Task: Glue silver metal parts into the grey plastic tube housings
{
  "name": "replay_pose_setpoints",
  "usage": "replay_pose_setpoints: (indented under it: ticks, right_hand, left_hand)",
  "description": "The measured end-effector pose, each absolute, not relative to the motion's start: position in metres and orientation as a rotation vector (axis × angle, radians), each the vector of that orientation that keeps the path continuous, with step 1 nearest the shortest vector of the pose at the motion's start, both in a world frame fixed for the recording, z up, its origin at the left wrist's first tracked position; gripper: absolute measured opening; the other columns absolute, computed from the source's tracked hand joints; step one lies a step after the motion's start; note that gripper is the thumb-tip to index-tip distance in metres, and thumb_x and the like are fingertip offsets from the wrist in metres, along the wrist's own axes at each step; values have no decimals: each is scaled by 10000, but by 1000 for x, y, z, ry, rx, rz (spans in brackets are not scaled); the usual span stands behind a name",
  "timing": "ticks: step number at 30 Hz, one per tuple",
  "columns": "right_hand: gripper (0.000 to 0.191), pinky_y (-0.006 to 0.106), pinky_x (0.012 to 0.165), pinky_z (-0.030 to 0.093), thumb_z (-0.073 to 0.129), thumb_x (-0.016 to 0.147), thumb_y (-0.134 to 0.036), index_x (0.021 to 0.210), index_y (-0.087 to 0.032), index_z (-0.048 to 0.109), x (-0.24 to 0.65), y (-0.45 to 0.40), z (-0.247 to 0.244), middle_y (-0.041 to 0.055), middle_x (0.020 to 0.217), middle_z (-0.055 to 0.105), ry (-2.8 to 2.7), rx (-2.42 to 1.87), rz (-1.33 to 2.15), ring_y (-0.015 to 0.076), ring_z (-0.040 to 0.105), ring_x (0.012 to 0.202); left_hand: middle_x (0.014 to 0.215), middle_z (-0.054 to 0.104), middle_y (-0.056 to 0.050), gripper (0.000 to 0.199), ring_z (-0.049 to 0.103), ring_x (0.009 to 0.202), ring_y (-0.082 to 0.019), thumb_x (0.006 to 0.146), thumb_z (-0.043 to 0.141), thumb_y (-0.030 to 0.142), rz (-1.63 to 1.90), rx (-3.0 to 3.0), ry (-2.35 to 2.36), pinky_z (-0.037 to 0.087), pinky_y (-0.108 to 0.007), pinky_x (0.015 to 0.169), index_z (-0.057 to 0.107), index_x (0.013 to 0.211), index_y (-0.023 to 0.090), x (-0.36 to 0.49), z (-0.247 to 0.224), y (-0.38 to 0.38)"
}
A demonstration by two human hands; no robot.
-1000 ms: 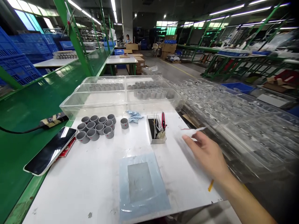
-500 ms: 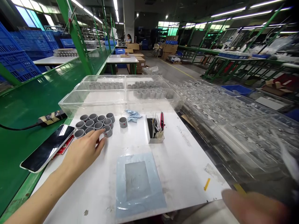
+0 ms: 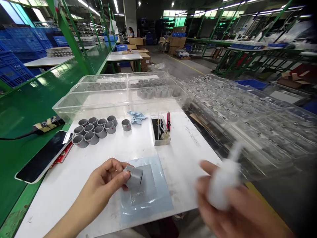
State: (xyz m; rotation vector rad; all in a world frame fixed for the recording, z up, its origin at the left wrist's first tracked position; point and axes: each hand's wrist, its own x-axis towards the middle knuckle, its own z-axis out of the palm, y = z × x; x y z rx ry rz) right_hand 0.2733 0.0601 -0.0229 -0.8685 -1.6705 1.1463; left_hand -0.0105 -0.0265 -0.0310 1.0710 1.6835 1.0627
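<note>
My left hand point(image 3: 109, 180) pinches a short grey pipe sleeve point(image 3: 135, 178), tilted on its side above a light-blue plastic-covered sheet point(image 3: 160, 198). At the right, my right hand point(image 3: 218, 205), smeared by motion, is closed round a white squeeze bottle point(image 3: 224, 181) with its nozzle pointing up. Several more grey sleeves point(image 3: 91, 137) stand in a cluster at the left of the white table. One single sleeve point(image 3: 126, 125) stands apart from them, beside a crumpled blue cloth point(image 3: 137, 117).
A small box point(image 3: 162, 142) holds thin tools, with a red cutter point(image 3: 168, 121) at its edge. Clear trays point(image 3: 94, 105) with grey sleeves stand behind. At the left lie a phone point(image 3: 44, 157) and the green conveyor point(image 3: 15, 115); clear plastic trays point(image 3: 237, 119) fill the right. A person point(image 3: 131, 32) sits far back.
My left hand has come from the cluster toward me, now with one grey sleeve in it. My right hand has moved up and inward, and the white bottle is now clearly visible in it.
</note>
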Motion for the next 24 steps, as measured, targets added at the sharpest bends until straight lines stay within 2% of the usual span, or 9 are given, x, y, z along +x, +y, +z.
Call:
replay_pose_setpoints:
  ticks: [2, 5, 7, 9, 12, 16, 18, 21, 24]
  right_hand:
    - [396, 315, 449, 479, 671, 967, -473, 1314, -293, 731, 262, 54, -31, 86, 848, 776, -1485, -1025, 1390, 181, 591, 540]
    - [554, 301, 542, 494, 717, 944, -518, 1444, -291, 641, 253, 50, -48, 11, 741, 684, -1306, -1213, 1618, 143, 522, 573]
    - [555, 304, 589, 492, 656, 978, -564, 1446, -266, 639, 253, 48, -56, -17, 689, 602, -1323, -1203, 1663, 132, 493, 582]
    - [526, 300, 607, 495, 607, 1004, -576, 1406, -240, 663, 253, 47, -60, -23, 681, 573, -1337, -1125, 1694, 126, 494, 585]
    - [514, 288, 605, 537, 713, 952, -521, 1384, -250, 651, 254, 46, -61, -5, 795, 648, -1266, -1111, 1702, 125, 560, 606]
    - [368, 241, 602, 562, 885, 795, -442, 1036, -214, 725, 255, 47, -64, 27, 911, 740, -1179, -1244, 1664, 137, 652, 673]
    - [331, 233, 594, 560, 902, 764, -431, 914, -208, 709, 256, 47, -66, 31, 891, 759, -1197, -1280, 1591, 147, 662, 679]
    - [322, 241, 575, 551, 897, 748, -447, 913, -221, 738, 256, 46, -65, 16, 822, 741, -1217, -1325, 1426, 148, 626, 640]
    - [318, 230, 525, 491, 884, 758, -469, 933, -227, 775, 253, 43, -63, -29, 658, 623, -1154, -1373, 1319, 118, 516, 557]
  left_hand:
    - [1060, 792, -25, 255, 747, 743, -192, 977, 630, 531, 1123, 927, 1540, 640, -350, 659, 591, 1008, 281, 1, -37, -29]
    - [1052, 817, -24, 347, 769, 788, -203, 968, 654, 530, 1064, 754, 1486, 617, -360, 801, 673, 1221, 293, 6, -47, -33]
    - [982, 838, -29, 366, 770, 844, -207, 949, 688, 531, 990, 729, 1474, 585, -340, 884, 722, 1214, 281, 3, -54, -36]
    - [947, 840, -17, 376, 760, 884, -195, 916, 754, 483, 974, 712, 1390, 574, -300, 869, 711, 1240, 297, 0, -61, -38]
    - [933, 830, 1, 434, 749, 892, -167, 887, 815, 397, 961, 674, 1269, 574, -251, 833, 675, 1289, 318, -3, -68, -41]
    - [829, 809, -3, 458, 739, 815, -185, 876, 786, 525, 914, 708, 1432, 595, -270, 810, 689, 1268, 309, -1, -68, -46]
    - [809, 787, 4, 496, 742, 809, -201, 823, 811, 569, 867, 774, 1538, 614, -272, 795, 715, 1243, 324, 0, -65, -48]
    - [782, 749, 22, 522, 729, 794, -191, 770, 836, 595, 806, 854, 1684, 620, -236, 798, 751, 1222, 346, 1, -63, -49]
    - [741, 725, 36, 516, 702, 773, -170, 759, 821, 635, 856, 839, 1821, 592, -182, 796, 782, 1183, 344, 2, -62, -47]
